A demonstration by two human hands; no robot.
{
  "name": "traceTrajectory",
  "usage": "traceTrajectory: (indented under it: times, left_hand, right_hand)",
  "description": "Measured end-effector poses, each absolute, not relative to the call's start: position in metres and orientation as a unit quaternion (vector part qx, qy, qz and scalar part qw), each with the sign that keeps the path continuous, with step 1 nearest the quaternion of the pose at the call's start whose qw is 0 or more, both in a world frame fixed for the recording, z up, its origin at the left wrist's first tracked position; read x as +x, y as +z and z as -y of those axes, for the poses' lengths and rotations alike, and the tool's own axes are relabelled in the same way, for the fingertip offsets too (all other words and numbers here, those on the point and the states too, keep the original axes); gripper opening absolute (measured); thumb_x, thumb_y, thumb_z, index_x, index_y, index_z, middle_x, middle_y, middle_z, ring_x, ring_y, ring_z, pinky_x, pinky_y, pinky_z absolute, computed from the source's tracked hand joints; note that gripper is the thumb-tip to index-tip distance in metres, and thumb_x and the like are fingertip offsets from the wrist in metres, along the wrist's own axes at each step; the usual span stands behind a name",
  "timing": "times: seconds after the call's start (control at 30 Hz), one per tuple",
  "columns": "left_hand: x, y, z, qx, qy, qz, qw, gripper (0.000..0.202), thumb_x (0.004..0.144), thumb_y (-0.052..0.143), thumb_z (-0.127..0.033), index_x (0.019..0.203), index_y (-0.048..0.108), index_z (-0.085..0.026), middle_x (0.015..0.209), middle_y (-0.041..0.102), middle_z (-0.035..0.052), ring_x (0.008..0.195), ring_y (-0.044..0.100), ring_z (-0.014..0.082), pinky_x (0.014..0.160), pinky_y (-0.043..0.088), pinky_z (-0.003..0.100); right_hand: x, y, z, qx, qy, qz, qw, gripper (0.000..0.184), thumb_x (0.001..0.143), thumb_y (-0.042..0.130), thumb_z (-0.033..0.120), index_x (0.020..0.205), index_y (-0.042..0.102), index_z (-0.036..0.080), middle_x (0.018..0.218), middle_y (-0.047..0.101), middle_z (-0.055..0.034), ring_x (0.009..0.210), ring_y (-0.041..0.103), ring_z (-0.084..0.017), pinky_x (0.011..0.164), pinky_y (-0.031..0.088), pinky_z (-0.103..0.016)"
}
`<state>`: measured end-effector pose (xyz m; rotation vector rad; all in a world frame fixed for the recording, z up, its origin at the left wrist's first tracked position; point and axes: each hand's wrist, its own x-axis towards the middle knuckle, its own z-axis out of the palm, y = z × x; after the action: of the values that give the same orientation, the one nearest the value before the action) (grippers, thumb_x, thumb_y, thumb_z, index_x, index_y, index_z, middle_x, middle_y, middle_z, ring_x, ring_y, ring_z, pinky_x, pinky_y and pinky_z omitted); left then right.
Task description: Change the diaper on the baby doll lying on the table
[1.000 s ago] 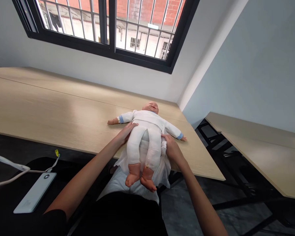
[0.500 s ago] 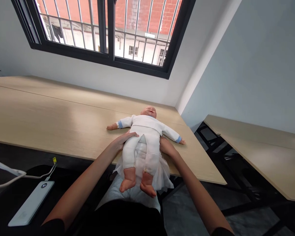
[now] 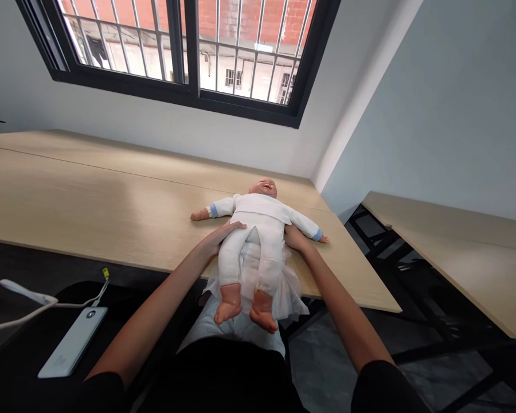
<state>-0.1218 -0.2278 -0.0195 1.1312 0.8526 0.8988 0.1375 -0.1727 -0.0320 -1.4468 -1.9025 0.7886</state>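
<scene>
doll: on desk, head at 12 o'clock, feet past edge at 6 | left hand: gripped hip at 9 | right hand: at 3, couldn't tell grip | seemed soft, light; hips looked best to hold

Doll: lies face up on the bench, feet past its near edge.
Left hand: against one side of the doll's hips, thumb on top, other fingers hidden.
Right hand: against the doll's opposite side, fingers hidden behind it.
White fabric: beneath the doll's legs, spread past them.
Power bank: well left of the doll, cable attached.
Barred window: beyond the doll's head.
Second table: right of the doll, well apart.
</scene>
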Motion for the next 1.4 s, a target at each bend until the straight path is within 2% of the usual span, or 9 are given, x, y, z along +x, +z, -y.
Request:
traceTrajectory:
  times: [0.1, 0.23, 0.37, 0.5, 0.67, 0.77, 0.87, 0.97, 1.4]
  left_hand:
    - [-0.121, -0.022, 0.229, 0.496, 0.424, -0.375, 0.658, 0.072, 0.075, 0.070, -0.050, 0.136, 0.043, -0.023, 0.136, 0.057, 0.0103, 0.122, 0.059, 0.0270, 0.099, 0.056, 0.036]
    - [-0.121, -0.029, 0.233, 0.547, 0.451, -0.453, 0.541, 0.067, 0.079, 0.065, -0.059, 0.130, 0.044, -0.020, 0.136, 0.055, 0.0153, 0.117, 0.060, 0.0286, 0.096, 0.056, 0.039]
    - [-0.116, -0.020, 0.243, 0.597, 0.513, -0.545, 0.291, 0.057, 0.081, 0.066, -0.048, 0.124, 0.047, -0.016, 0.135, 0.052, 0.0154, 0.121, 0.054, 0.0304, 0.109, 0.045, 0.048]
    - [-0.091, 0.013, 0.256, 0.752, 0.460, -0.459, 0.113, 0.028, 0.091, 0.055, -0.038, 0.112, 0.058, -0.021, 0.121, 0.062, 0.0078, 0.125, 0.050, 0.0250, 0.114, 0.039, 0.046]
    - [-0.035, 0.035, 0.233, 0.928, 0.163, -0.330, 0.065, 0.028, 0.098, 0.037, -0.027, 0.099, 0.065, -0.020, 0.121, 0.065, 0.0055, 0.133, 0.046, 0.0233, 0.123, 0.018, 0.062]
    - [-0.005, 0.029, 0.201, 0.950, 0.049, -0.306, 0.049, 0.029, 0.094, 0.039, -0.021, 0.089, 0.067, -0.016, 0.111, 0.068, 0.0086, 0.124, 0.053, 0.0268, 0.119, 0.019, 0.068]
    - [0.008, 0.023, 0.176, 0.949, 0.019, -0.313, 0.043, 0.026, 0.091, 0.046, -0.022, 0.085, 0.070, -0.015, 0.098, 0.070, 0.0077, 0.111, 0.059, 0.0261, 0.119, 0.021, 0.065]
    - [0.009, 0.022, 0.165, 0.946, 0.003, -0.323, 0.024, 0.023, 0.089, 0.051, -0.025, 0.087, 0.072, -0.014, 0.097, 0.070, 0.0093, 0.113, 0.058, 0.0276, 0.121, 0.020, 0.062]
    - [0.009, 0.001, 0.157, 0.924, 0.016, -0.374, -0.080, 0.029, 0.089, 0.050, -0.028, 0.098, 0.074, -0.014, 0.128, 0.062, 0.0113, 0.137, 0.037, 0.0289, 0.127, 0.004, 0.060]
  right_hand:
    - [0.157, -0.030, 0.181, -0.586, 0.300, 0.687, 0.309, 0.039, 0.070, 0.049, 0.016, 0.102, 0.069, 0.007, 0.116, 0.063, -0.0100, 0.108, 0.059, -0.012, 0.116, 0.044, -0.031]
    - [0.186, -0.035, 0.201, -0.612, 0.282, 0.627, 0.390, 0.059, 0.078, 0.047, 0.036, 0.129, 0.057, 0.008, 0.127, 0.058, -0.0120, 0.106, 0.061, -0.009, 0.101, 0.052, -0.024]
    - [0.196, -0.046, 0.217, -0.638, 0.244, 0.575, 0.450, 0.071, 0.066, 0.063, 0.054, 0.117, 0.057, 0.005, 0.115, 0.062, -0.0138, 0.094, 0.060, -0.009, 0.091, 0.051, -0.022]
    - [0.180, -0.050, 0.221, -0.589, 0.251, 0.667, 0.381, 0.056, 0.074, 0.059, 0.051, 0.109, 0.063, 0.007, 0.119, 0.061, -0.0114, 0.109, 0.058, -0.011, 0.102, 0.047, -0.024]
    - [0.157, -0.053, 0.223, -0.538, 0.223, 0.749, 0.316, 0.042, 0.074, 0.049, 0.024, 0.107, 0.068, 0.009, 0.120, 0.060, -0.0101, 0.110, 0.055, -0.011, 0.106, 0.045, -0.024]
    - [0.158, -0.055, 0.225, -0.545, 0.220, 0.748, 0.309, 0.041, 0.069, 0.045, 0.017, 0.100, 0.069, 0.008, 0.120, 0.060, -0.0107, 0.107, 0.055, -0.012, 0.104, 0.046, -0.025]
    - [0.163, -0.054, 0.229, -0.540, 0.222, 0.760, 0.285, 0.042, 0.071, 0.044, 0.017, 0.104, 0.069, 0.010, 0.124, 0.059, -0.0088, 0.115, 0.054, -0.013, 0.112, 0.044, -0.029]
    - [0.166, -0.052, 0.233, -0.557, 0.210, 0.764, 0.248, 0.048, 0.075, 0.043, 0.016, 0.115, 0.068, 0.014, 0.131, 0.056, -0.0065, 0.124, 0.052, -0.014, 0.122, 0.038, -0.034]
    - [0.162, -0.047, 0.245, -0.599, 0.167, 0.762, 0.182, 0.051, 0.083, 0.040, 0.018, 0.130, 0.062, 0.021, 0.141, 0.049, 0.0023, 0.133, 0.049, -0.013, 0.125, 0.035, -0.034]
